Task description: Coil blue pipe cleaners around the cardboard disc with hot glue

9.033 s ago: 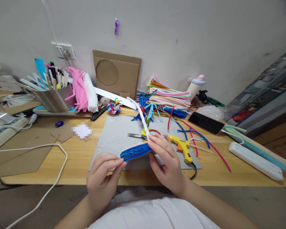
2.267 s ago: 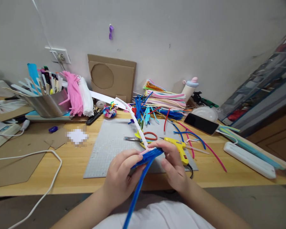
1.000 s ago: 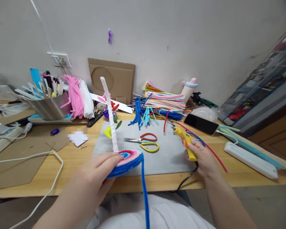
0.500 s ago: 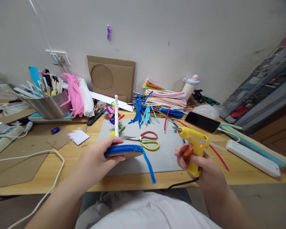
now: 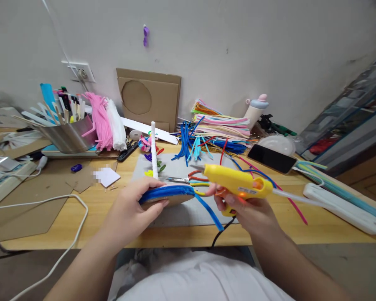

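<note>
Pinched in my left hand (image 5: 144, 205) is a cardboard disc (image 5: 172, 200) whose edge carries a blue fuzzy strip (image 5: 166, 191). The strip's loose end hangs off to the right. A white wrapped stick (image 5: 153, 150) stands upright just behind my left fingers. My right hand (image 5: 241, 205) is wrapped round a yellow glue gun (image 5: 238, 179), its nozzle pointing left above the disc's right side and its light glowing orange. Scissors (image 5: 177, 179) with red and yellow handles lie behind the disc, partly hidden by the gun.
Blue pipe cleaners (image 5: 185, 140) and pastel bundles (image 5: 221, 125) lie at the back. A black phone (image 5: 271, 159) and white power strip (image 5: 341, 209) are at right. A metal container (image 5: 65, 136) of sticks stands left, near a white cable (image 5: 78, 234).
My right hand has brought the glue gun left and tipped it from upright to nearly level. The strip's loose end now slants further right. The view has shifted slightly.
</note>
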Action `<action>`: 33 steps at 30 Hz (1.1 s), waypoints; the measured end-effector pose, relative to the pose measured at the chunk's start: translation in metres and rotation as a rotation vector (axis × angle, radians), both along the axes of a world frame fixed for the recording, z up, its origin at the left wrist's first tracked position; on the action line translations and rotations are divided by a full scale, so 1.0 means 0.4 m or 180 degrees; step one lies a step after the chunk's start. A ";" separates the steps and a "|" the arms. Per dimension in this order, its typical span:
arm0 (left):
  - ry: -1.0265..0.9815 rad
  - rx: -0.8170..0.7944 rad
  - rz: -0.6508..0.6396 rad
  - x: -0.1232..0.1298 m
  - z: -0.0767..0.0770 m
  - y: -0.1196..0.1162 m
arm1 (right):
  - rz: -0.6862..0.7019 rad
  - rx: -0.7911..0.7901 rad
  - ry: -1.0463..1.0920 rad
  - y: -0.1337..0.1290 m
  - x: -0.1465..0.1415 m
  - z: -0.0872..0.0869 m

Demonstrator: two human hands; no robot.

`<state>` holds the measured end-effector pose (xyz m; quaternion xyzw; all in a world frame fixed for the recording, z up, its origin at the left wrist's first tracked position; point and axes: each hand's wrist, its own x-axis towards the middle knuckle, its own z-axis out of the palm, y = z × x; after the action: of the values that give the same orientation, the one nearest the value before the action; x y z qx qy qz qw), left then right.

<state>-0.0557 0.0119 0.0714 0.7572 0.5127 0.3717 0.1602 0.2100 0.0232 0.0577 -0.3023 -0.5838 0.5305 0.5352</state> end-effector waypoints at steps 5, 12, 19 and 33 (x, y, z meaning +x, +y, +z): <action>0.0043 0.0216 0.0068 0.016 -0.018 -0.017 | -0.0064 0.0665 -0.0685 -0.043 0.025 -0.006; 0.0211 0.0919 0.0619 0.056 -0.061 -0.045 | -0.0251 0.1729 -0.1397 -0.151 0.042 0.031; 0.0266 0.1023 0.0788 0.065 -0.066 -0.042 | -0.0827 0.1634 -0.1819 -0.103 -0.015 -0.039; 0.0355 0.0974 0.0705 0.066 -0.067 -0.044 | -0.0732 0.1466 -0.2078 -0.086 -0.029 -0.048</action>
<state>-0.0294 -0.0058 0.0448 0.7311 0.5384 0.4181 -0.0273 0.1986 -0.0113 0.0383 -0.3901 -0.7887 0.1991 0.4314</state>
